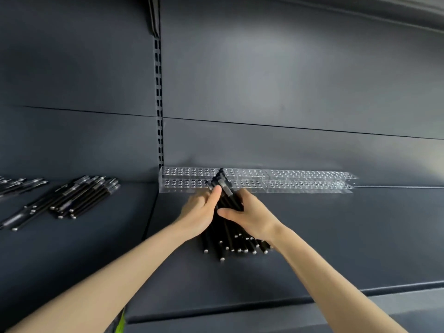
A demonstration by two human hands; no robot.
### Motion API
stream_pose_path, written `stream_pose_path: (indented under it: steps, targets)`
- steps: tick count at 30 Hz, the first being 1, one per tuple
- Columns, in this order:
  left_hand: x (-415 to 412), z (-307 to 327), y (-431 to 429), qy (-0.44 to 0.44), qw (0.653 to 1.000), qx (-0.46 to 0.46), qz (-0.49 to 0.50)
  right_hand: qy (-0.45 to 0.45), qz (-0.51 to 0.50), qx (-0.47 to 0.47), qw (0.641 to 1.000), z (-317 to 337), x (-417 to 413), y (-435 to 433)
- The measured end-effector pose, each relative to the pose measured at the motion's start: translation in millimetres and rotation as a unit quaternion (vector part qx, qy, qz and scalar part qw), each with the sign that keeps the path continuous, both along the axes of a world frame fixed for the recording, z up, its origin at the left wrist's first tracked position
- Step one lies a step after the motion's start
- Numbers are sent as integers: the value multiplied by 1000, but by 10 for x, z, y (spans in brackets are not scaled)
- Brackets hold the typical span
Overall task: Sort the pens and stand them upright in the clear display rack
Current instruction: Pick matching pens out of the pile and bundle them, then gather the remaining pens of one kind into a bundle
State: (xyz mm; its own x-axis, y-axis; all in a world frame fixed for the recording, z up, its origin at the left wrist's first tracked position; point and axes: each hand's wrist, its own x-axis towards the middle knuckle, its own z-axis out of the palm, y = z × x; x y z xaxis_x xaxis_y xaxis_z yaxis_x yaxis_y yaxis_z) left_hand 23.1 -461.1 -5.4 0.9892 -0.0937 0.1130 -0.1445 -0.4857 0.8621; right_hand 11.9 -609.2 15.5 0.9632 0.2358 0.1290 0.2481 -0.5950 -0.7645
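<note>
A bundle of black pens (231, 241) with silver tips lies on the dark shelf, its far end raised toward the clear display rack (310, 181). My left hand (200, 212) grips the bundle from the left, thumb up along the pens. From the right, my right hand (249, 216) wraps round the same bundle. The rack is a long two-tier clear strip full of holes, standing against the back panel just beyond the hands. No pens stand in it that I can see.
More black pens (81, 198) lie in loose groups on the neighbouring shelf to the left, with others (19, 185) at the far left edge. A slotted upright (159, 104) divides the back panels. The shelf's front edge (240, 306) runs below my forearms.
</note>
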Motion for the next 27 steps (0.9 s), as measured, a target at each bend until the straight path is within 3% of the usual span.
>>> stream_pose_path:
  steps: [5, 10, 14, 20, 27]
  targets:
    - [97, -176, -45, -1, 998, 54, -16, -46, -71, -209, 974, -168, 128, -41]
    - [94, -239, -62, -21, 994, 107, -1, -10, -56, -265, 963, -235, 235, -226]
    - [66, -228, -94, -25, 984, 177, 17, 66, -5, -252, 965, -202, 338, -434]
    - [-11, -234, -206, -11, 970, 239, 51, 35, 19, -216, 976, -336, 406, -559]
    - [35, -225, -149, -11, 978, 201, 60, 1, 11, -183, 983, -394, 410, -420]
